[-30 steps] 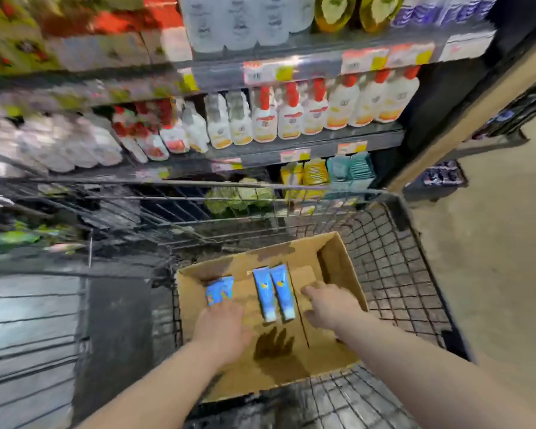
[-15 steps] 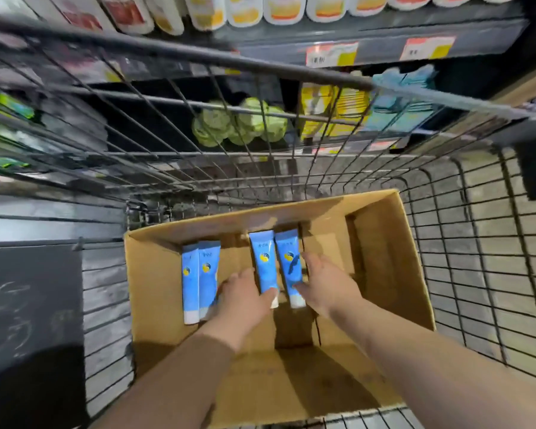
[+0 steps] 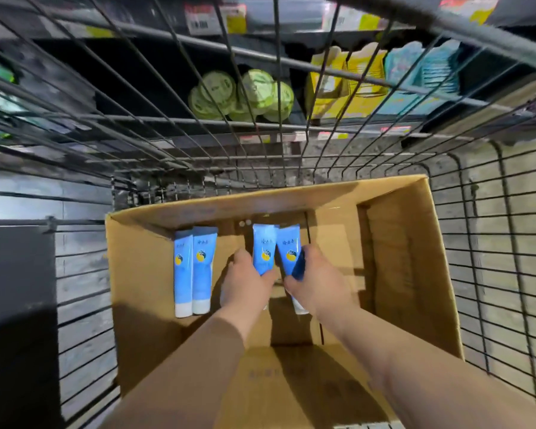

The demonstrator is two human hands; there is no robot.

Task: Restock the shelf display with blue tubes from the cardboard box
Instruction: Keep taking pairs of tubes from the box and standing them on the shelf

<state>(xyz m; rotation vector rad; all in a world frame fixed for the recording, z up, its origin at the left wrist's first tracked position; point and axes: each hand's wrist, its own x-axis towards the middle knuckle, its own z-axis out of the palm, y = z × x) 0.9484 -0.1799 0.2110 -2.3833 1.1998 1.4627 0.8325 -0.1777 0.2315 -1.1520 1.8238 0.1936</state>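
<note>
An open cardboard box [image 3: 409, 267] sits in a wire cart. Inside, two blue tubes with white caps lie side by side at the left [image 3: 192, 274]. Two more blue tubes stand near the middle of the box. My left hand [image 3: 245, 286] grips the left one of these [image 3: 263, 246], fingers curled round its lower half. My right hand [image 3: 316, 283] grips the right one [image 3: 288, 249] the same way. Both tubes' caps are mostly hidden under my hands.
The wire cart [image 3: 492, 243] surrounds the box on all sides. Through its front mesh I see a low shelf with green round packs [image 3: 242, 97], yellow boxes [image 3: 344, 85] and teal packs [image 3: 421, 69]. Price tags [image 3: 214, 17] line the shelf edge above.
My view has dropped and moved closer to the box. Both hands went from reaching toward the middle tubes to closing round them, one tube in each hand.
</note>
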